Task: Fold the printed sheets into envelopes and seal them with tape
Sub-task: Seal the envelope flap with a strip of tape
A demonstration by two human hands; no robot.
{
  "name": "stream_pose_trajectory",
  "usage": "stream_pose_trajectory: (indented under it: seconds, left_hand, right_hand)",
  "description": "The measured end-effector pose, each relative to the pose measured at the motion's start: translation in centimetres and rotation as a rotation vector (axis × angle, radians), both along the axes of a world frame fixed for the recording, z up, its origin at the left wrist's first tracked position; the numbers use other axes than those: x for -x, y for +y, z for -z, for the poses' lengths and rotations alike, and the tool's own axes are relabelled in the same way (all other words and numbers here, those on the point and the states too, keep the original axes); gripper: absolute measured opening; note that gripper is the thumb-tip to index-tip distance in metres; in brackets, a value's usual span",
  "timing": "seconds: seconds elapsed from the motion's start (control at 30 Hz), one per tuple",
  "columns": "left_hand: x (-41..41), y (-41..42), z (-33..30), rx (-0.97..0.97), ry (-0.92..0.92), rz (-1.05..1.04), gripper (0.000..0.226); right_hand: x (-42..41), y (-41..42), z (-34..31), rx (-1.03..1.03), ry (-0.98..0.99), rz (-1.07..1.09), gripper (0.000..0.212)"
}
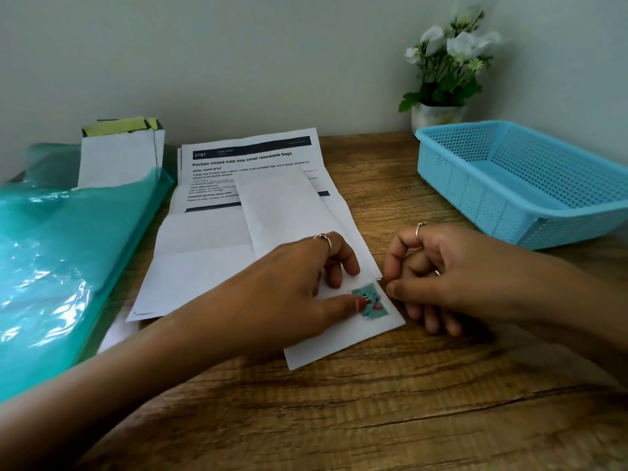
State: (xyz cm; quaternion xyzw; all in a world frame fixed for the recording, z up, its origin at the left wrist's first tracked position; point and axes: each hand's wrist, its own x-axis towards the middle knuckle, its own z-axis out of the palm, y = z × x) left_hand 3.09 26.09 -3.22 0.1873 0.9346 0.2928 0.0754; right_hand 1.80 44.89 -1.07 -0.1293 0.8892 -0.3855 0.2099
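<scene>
A folded white envelope [292, 212] lies slanted across the middle of the wooden table, on top of a printed sheet [210, 232]. A small teal patterned piece of tape [371, 300] sits on the envelope's near end, by its right edge. My left hand [299, 283] rests flat on the envelope, its thumb tip pressing on the tape. My right hand [441, 277] is curled at the envelope's right edge, thumb and forefinger pinching the paper edge beside the tape.
A teal plastic bag [61, 260] covers the left of the table, with folded white envelopes [119, 154] standing behind it. An empty blue perforated basket [530, 178] sits at the right. A potted white-flowered plant [445, 69] stands at the back by the wall.
</scene>
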Motion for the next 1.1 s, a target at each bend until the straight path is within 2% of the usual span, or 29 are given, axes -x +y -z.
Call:
stream_pose_trajectory:
  seconds: [0.2,0.47,0.9,1.0,1.1]
  left_hand:
    - [0.1,-0.2,0.2,-0.038,-0.006,0.018,0.008]
    - [0.2,-0.2,0.5,-0.066,0.009,0.0,0.008]
    - [0.2,-0.2,0.3,-0.056,0.003,0.003,0.009]
    - [-0.2,0.0,-0.1,-0.009,0.002,0.018,0.026]
    - [-0.4,0.3,-0.1,0.017,0.013,0.009,0.033]
  right_hand:
    - [-0.1,0.3,0.2,0.042,0.018,-0.011,0.005]
    - [-0.3,0.1,0.6,0.056,0.058,0.021,0.003]
    - [-1.0,-0.8,1.6,-0.003,0.319,-0.008,0.006]
    - [-1.0,-0.7,1.3,0.07,0.238,-0.03,0.007]
    - [-0.8,-0.2,1.0,0.155,0.114,-0.043,0.006]
